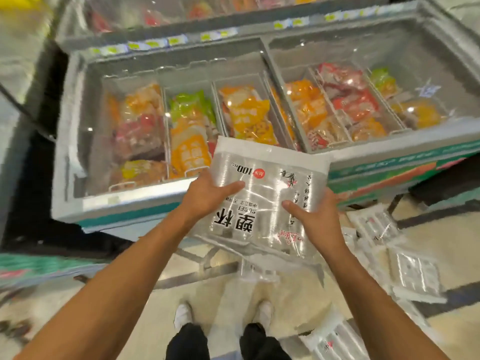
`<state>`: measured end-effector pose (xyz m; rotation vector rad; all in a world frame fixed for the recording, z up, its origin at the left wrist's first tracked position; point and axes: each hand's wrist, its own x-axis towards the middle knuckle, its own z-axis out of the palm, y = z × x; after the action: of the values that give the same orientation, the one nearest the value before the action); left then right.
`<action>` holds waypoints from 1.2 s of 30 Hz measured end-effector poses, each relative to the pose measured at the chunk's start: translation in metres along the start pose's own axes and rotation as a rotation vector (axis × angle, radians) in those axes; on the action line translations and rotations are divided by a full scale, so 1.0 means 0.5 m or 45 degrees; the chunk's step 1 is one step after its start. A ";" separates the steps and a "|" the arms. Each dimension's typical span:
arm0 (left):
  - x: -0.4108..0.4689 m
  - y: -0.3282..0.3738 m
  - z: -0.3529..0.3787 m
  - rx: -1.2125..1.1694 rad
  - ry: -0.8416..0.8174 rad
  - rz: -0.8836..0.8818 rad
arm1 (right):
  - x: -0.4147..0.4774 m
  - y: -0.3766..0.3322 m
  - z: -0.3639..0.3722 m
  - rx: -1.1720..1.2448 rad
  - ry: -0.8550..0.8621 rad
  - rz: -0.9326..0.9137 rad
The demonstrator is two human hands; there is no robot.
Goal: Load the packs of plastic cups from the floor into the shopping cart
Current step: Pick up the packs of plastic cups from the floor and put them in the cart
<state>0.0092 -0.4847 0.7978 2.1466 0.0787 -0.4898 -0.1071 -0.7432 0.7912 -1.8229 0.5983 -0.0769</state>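
- The left hand [207, 196] and the right hand [317, 219] are both up in front of the person, and together they hold one pack of plastic cups [262, 203].
- The left hand grips the pack's left side. Its thumb lies flat on top, and its fingers go under where they can't be seen.
- The right hand grips the right side the same way, thumb on top and fingers hidden under the pack.
- The pack sits between the two hands, up in the air and tipped a bit. It is see-through with white ends and black writing on it.
- The far end of the pack is over the front edge of a chest freezer [130, 201].
- Bags of frozen food [249, 115], orange, green and red, lie in boxes under the freezer's glass lid.
- More packs of cups [415, 274] lie on the floor [117, 294] to the right, near the right arm.
- One more floor pack [330, 341] is by the person's right foot.
- Grey metal bars [202, 266] show low down under the held pack. What they belong to is not clear.
- Two white shoes [183, 314] stand on the floor below.
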 end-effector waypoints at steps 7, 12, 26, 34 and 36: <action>-0.264 -0.257 -0.427 -0.211 0.497 -0.336 | -0.129 -0.245 0.421 -0.120 -0.635 -0.338; -0.503 -0.478 -0.672 -0.328 0.873 -0.547 | -0.327 -0.383 0.750 -0.213 -1.020 -0.460; -1.015 -0.953 -1.122 -0.586 1.378 -0.835 | -0.903 -0.547 1.486 -0.378 -1.807 -0.640; -1.079 -1.189 -1.333 -0.686 1.541 -0.961 | -1.046 -0.589 1.881 -0.493 -2.015 -0.688; -1.084 -1.244 -1.395 -0.753 1.643 -1.062 | -1.093 -0.628 1.954 -0.511 -2.068 -0.734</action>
<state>-0.4148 0.5058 0.8768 1.4223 1.6275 0.5088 -0.1324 0.4162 0.8763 -1.7228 -1.1024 1.0926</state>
